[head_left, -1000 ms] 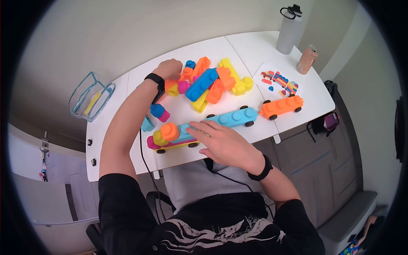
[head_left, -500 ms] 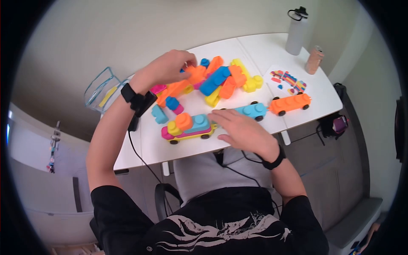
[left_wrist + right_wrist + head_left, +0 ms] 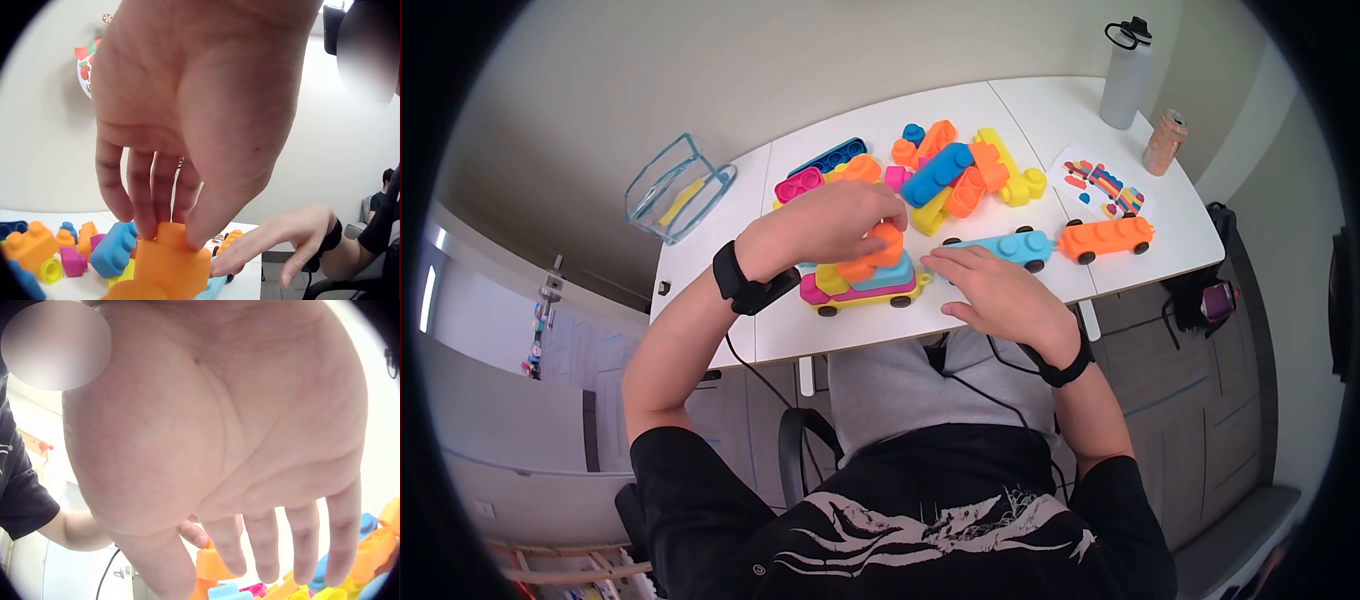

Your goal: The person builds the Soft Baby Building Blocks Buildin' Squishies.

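In the head view the left hand [image 3: 840,222] pinches an orange block [image 3: 887,240] over the front car, whose yellow base [image 3: 865,301] carries magenta, yellow, orange and light blue blocks. The left wrist view shows thumb and fingertips of the left hand [image 3: 181,137] on the knob of that orange block [image 3: 172,265]. The right hand [image 3: 1005,300], fingers extended, is beside the car's right end, by the light blue car [image 3: 1005,247]. In the right wrist view the right hand [image 3: 250,456] has relaxed fingers holding nothing.
Loose blocks, including a blue one [image 3: 937,175], lie behind the cars. An orange car [image 3: 1106,237] is at right by a printed sheet [image 3: 1090,182]. A bottle [image 3: 1127,85] and can [image 3: 1165,143] stand at back right, a clear case [image 3: 680,190] at left.
The left hand has come from the block pile down to the front car, bringing an orange block. The right hand has slid off the car's top to its right end. The head view has shifted.
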`<state>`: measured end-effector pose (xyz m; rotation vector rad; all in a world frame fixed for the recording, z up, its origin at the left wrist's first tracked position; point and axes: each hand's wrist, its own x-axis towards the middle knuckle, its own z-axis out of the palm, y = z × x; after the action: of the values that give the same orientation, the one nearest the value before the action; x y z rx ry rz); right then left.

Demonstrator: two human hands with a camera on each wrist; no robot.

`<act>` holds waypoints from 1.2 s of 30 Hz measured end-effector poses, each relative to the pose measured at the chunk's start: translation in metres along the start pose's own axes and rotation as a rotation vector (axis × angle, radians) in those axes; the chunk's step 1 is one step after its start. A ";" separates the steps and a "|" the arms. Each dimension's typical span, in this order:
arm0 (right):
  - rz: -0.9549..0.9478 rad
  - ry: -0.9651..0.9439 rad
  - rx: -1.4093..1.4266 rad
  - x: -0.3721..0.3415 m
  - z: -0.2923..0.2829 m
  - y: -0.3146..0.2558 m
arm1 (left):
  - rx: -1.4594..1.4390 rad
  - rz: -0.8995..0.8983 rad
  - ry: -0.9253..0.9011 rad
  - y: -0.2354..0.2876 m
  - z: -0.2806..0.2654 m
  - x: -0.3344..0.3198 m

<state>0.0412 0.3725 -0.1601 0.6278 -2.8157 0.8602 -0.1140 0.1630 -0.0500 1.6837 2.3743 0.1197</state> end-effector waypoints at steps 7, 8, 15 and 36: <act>-0.025 0.018 0.014 0.003 0.000 0.000 | 0.043 -0.045 -0.045 0.005 0.003 -0.002; -0.025 0.014 0.017 0.003 0.000 0.001 | 0.039 -0.048 -0.047 0.004 0.004 -0.003; -0.014 0.019 0.013 0.004 -0.002 -0.001 | 0.048 -0.104 -0.038 0.002 0.005 -0.016; 0.043 0.053 0.017 -0.004 -0.011 0.017 | 0.089 -0.195 0.044 -0.007 0.026 -0.039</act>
<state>0.0378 0.3930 -0.1605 0.5407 -2.7865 0.8950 -0.1020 0.1225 -0.0711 1.4897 2.5966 0.0189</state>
